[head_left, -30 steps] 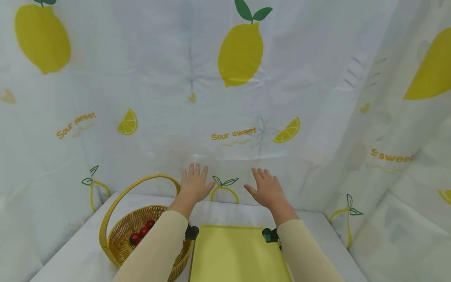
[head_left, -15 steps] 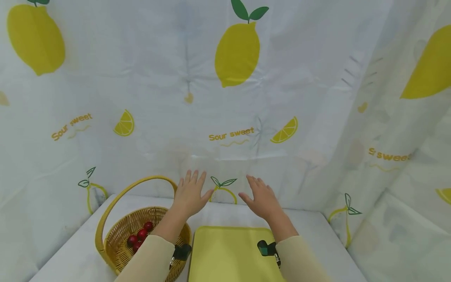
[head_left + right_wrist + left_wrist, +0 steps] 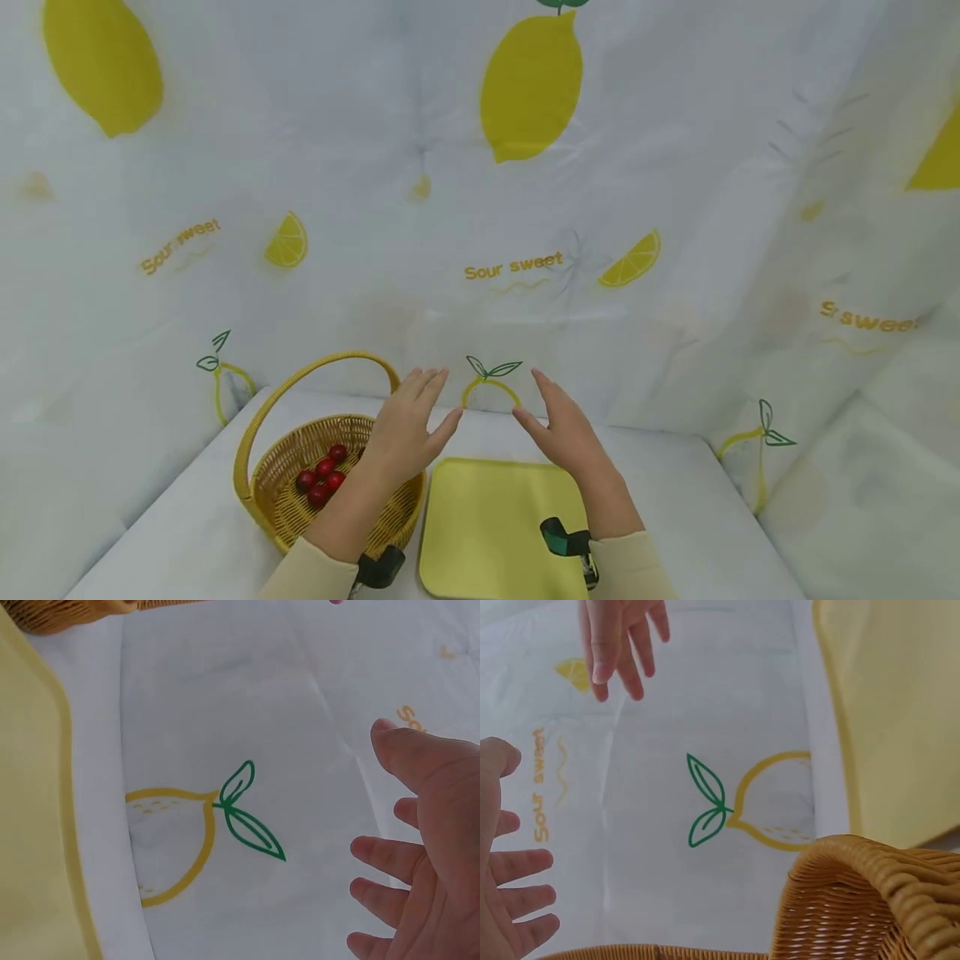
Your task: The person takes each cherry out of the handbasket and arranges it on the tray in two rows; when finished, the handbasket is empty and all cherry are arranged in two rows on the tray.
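Note:
My left hand (image 3: 405,429) is raised in front of the wicker basket's right side, fingers straight and thumb spread, holding nothing. Inside the basket (image 3: 273,462) lie several small dark red round fruits (image 3: 325,468), perhaps cherries or plums. Above the right part of the yellow tray (image 3: 487,521) is my right hand (image 3: 573,437), also with extended fingers and nothing in it. The palms face partly toward each other with a gap between. In the left wrist view the left hand (image 3: 514,877) shows at the left edge; in the right wrist view the right hand (image 3: 427,862) appears at the right.
A white table (image 3: 667,492) carries the basket and tray side by side. The basket's tall arched handle (image 3: 258,425) stands up on its left and back. Behind the table hangs a white lemon-printed curtain (image 3: 360,275), with another side of it at the right.
Both hands have drawn back toward me and turned their palms more inward. The head view has tilted down a little, showing more of the tray, basket and fruits.

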A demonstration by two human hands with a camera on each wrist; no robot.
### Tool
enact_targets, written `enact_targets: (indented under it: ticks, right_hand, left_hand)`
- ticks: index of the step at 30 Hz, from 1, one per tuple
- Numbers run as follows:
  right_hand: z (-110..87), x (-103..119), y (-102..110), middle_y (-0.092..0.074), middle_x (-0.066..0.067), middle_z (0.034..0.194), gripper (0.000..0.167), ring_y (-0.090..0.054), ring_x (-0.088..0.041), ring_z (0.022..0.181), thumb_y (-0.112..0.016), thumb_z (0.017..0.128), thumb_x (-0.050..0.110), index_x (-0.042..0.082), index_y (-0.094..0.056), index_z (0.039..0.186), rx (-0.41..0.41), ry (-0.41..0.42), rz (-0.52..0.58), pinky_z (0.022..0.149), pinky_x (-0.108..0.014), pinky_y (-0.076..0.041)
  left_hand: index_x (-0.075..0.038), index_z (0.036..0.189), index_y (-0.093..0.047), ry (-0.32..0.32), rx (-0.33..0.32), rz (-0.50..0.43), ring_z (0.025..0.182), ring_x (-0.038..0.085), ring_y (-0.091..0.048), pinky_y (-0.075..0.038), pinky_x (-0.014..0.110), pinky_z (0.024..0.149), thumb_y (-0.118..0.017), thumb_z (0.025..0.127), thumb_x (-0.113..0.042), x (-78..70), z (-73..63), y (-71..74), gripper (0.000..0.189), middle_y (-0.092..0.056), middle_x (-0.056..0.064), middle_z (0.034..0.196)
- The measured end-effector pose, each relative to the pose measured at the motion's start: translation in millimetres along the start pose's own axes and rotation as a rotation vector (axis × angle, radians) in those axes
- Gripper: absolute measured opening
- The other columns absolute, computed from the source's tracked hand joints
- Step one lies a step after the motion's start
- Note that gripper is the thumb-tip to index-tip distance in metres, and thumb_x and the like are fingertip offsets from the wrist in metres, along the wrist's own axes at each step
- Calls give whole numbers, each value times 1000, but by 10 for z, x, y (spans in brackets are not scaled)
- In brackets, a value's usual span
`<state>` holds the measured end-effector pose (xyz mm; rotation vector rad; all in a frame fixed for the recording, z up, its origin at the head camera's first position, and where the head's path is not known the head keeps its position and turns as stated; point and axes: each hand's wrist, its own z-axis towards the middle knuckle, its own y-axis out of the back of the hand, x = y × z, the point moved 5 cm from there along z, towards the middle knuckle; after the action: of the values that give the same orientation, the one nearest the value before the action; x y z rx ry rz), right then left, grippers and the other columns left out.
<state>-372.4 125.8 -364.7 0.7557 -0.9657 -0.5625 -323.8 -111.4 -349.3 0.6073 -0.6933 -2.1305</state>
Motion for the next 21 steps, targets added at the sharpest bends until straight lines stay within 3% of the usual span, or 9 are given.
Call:
enact_targets:
  ticks: [4, 12, 15, 18, 21]
  right_hand:
    - [-45, 91, -30, -30, -16, 164, 78, -30, -39, 149, -64, 102, 39, 10, -24, 163, 20, 4, 55, 115, -59, -28]
    - [-114, 323, -176, -37, -11, 162, 74, -36, -34, 147, -66, 101, 36, 10, -30, 161, 7, 63, 103, 114, -56, -32]
    - [-160, 394, -255, -39, -8, 161, 73, -38, -31, 146, -66, 101, 36, 12, -32, 161, 19, 80, 114, 114, -54, -34]
    - [-213, 475, -332, -39, -4, 161, 71, -38, -28, 147, -66, 101, 37, 13, -33, 160, 51, 87, 137, 114, -51, -35]
    - [-245, 570, -379, -41, -2, 159, 70, -39, -25, 146, -66, 101, 36, 14, -35, 160, 67, 96, 174, 113, -50, -35]
  left_hand:
    - [-2, 143, -56, -67, -81, -27, 125, 33, -58, -49, 48, 101, -73, 94, -28, -51, -100, 127, 58, -61, 14, 133]
    - [-4, 144, -56, -54, -121, -121, 123, 30, -60, -50, 47, 99, -72, 92, -22, -57, -362, 406, 57, -63, 12, 133]
    - [-6, 144, -57, -51, -151, -160, 121, 28, -60, -49, 38, 101, -69, 95, -24, -49, -491, 541, 53, -63, 9, 133]
    - [-4, 137, -62, -93, -245, -197, 114, 27, -62, -45, 25, 102, -62, 100, -28, -58, -631, 730, 44, -66, 9, 126]
    - [3, 126, -67, -186, -381, -219, 104, 27, -64, -43, 18, 100, -57, 103, -29, -81, -735, 960, 41, -70, 12, 115]
